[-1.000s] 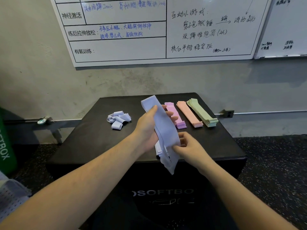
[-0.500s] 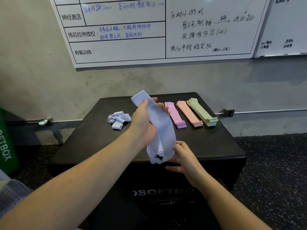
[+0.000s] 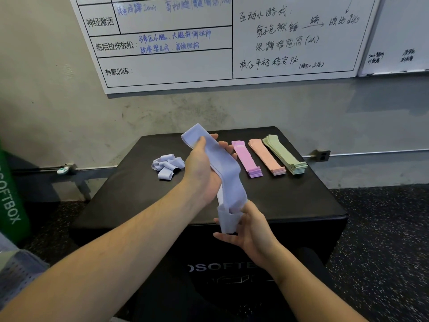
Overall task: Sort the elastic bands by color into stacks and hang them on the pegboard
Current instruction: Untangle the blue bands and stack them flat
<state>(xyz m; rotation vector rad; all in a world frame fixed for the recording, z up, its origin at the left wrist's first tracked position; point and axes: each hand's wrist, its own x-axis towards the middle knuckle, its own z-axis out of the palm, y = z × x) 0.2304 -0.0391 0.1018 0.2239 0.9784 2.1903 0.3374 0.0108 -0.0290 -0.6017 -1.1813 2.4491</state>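
Since a moment ago, the left hand has raised its gripped blue bands; the right hand, fingers loose, squares their near end. Purple, pink, green stacks lie done; loose blue bands and hanging remain.

- Left hand: raised above the black soft box, thumb and fingers curled round the upper part of the lavender bands.
- Right hand: at the box's near edge, palm up, fingers supporting the bands' lower end.
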